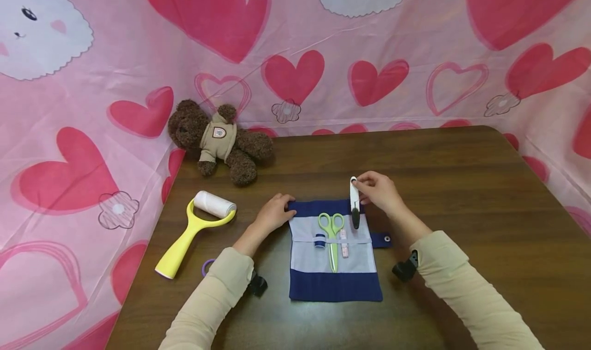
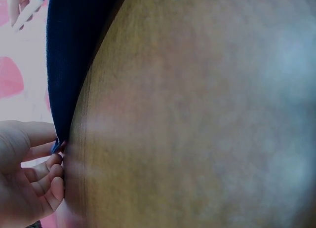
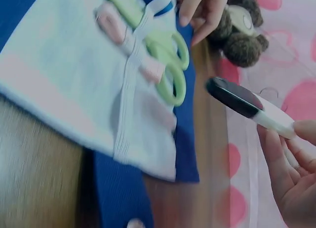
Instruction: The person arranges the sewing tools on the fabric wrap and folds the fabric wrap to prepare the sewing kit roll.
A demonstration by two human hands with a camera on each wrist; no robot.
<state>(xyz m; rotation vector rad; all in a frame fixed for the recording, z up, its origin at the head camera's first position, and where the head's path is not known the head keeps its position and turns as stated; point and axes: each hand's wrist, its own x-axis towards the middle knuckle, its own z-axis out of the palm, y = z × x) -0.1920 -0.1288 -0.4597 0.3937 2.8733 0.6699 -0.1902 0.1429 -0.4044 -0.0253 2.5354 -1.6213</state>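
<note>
A blue-and-grey fabric sewing roll [image 1: 304,287] lies spread open on the table. My left hand [image 1: 273,213] pinches its far left corner, and the blue edge [image 2: 71,55] rises from that pinch in the left wrist view. Over the roll's far right part, my right hand [image 1: 379,190] holds a slim white tool with a black end [image 3: 239,100] by its white part; its exact kind is unclear. Under the roll's elastic band [image 3: 127,97] sit a dark blue thread spool [image 1: 320,240], green scissors [image 1: 333,237] and a pink-and-white rolled tape or strip [image 1: 343,245].
A strap with a snap [image 1: 381,239] sticks out to the roll's right. On the left lie a yellow-handled lint roller [image 1: 186,245] and a purple ring-shaped thing [image 1: 206,266], partly hidden by the left sleeve. A brown teddy bear [image 1: 219,139] lies at the back left, before a pink heart-patterned cloth [image 1: 332,98].
</note>
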